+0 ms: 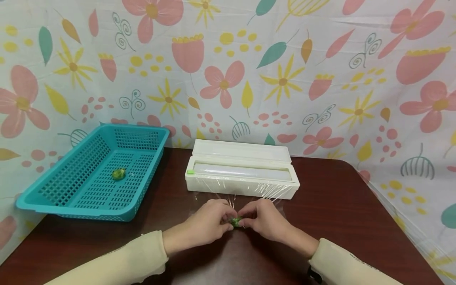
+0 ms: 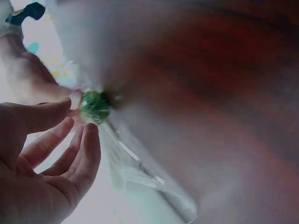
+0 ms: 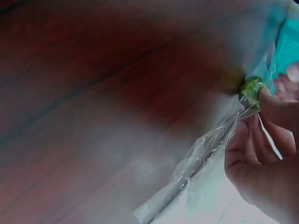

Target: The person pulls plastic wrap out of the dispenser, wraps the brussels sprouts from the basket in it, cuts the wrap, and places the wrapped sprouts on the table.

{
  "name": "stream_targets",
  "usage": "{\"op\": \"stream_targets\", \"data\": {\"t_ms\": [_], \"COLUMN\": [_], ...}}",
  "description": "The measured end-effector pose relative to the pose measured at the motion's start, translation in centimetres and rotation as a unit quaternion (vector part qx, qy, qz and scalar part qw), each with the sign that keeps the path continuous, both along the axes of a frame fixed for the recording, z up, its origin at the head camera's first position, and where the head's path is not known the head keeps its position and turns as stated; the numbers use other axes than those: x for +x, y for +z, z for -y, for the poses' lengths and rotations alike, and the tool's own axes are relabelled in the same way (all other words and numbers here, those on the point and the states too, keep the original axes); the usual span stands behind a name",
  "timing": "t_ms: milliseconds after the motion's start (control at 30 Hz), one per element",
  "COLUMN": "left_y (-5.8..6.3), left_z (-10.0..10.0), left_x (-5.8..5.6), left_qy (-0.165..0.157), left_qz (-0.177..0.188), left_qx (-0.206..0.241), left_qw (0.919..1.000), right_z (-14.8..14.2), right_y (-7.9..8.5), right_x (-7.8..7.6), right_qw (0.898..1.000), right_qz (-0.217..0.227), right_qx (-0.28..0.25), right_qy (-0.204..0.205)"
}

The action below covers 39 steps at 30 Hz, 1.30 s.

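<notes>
A small round green piece (image 1: 235,222), leafy-looking and covered in clear cling film, sits between both hands close over the table. My left hand (image 1: 210,221) pinches its left side with thumb and fingertips. From the other side my right hand (image 1: 267,221) pinches it too. In the left wrist view the green piece (image 2: 94,107) shows shiny creases of film. A sheet of cling film (image 3: 196,156) runs from the piece back toward a white dispenser box (image 1: 240,190), still joined to the roll (image 1: 242,171) inside. The fingers hide part of the piece in the head view.
The dispenser's lid (image 1: 242,149) stands raised at the back, and a small green tab (image 1: 190,172) is at its left end. A turquoise basket (image 1: 46,209) at the left holds one similar green piece (image 1: 118,174). A flowered cloth (image 1: 228,114) hangs behind the dark table (image 1: 331,206).
</notes>
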<state>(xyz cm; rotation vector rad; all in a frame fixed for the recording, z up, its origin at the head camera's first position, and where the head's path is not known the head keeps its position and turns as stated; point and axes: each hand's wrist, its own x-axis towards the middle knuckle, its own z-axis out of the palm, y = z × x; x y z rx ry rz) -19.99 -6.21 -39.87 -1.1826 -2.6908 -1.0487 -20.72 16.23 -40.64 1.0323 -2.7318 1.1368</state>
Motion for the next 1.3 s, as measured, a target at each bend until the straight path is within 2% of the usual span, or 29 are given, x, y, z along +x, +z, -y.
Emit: {"op": "stream_targets", "data": {"t_ms": [200,467,567,700,833,1033,1200,1300], "left_y": [-1.2,-1.4,-1.3,-1.3,-1.3,-1.0,-0.1,0.0], "left_z": [-0.7,-1.6,-1.8,-1.9,-1.9,-1.6,-1.7,-1.9], "left_x": [-0.7,-1.8,-2.0,-2.3,-2.7,-3.1,-3.1,-3.1], "left_qy": [0.006,0.021,0.030,0.033,0.027,0.020,0.018,0.020], "left_qz": [0.011,0.017,0.028,0.035,0.030,0.019,0.032,0.044], "left_qx": [0.004,-0.011,-0.014,-0.009,-0.008,-0.024,-0.049,-0.066], "left_qw": [0.9999,0.9996,0.9990,0.9988,0.9991,0.9994,0.9981,0.9966], "right_z": [-0.2,-0.5,-0.5,-0.4,-0.3,0.0,0.2,0.2], "right_y": [0.1,-0.3,-0.3,-0.1,-0.1,-0.3,0.0,-0.1], "right_x": [-0.6,-1.2,-1.3,-1.0,-0.5,-0.3,-0.5,-0.7], "right_qw": [0.998,0.997,0.998,1.000,0.999,0.999,0.999,0.999], "right_qz": [0.062,0.072,0.063,0.015,-0.027,-0.024,-0.035,-0.023], "right_qx": [-0.005,-0.016,-0.006,0.010,0.003,-0.006,0.004,-0.003], "right_qy": [0.008,0.026,0.024,0.008,-0.022,-0.027,-0.036,-0.030]}}
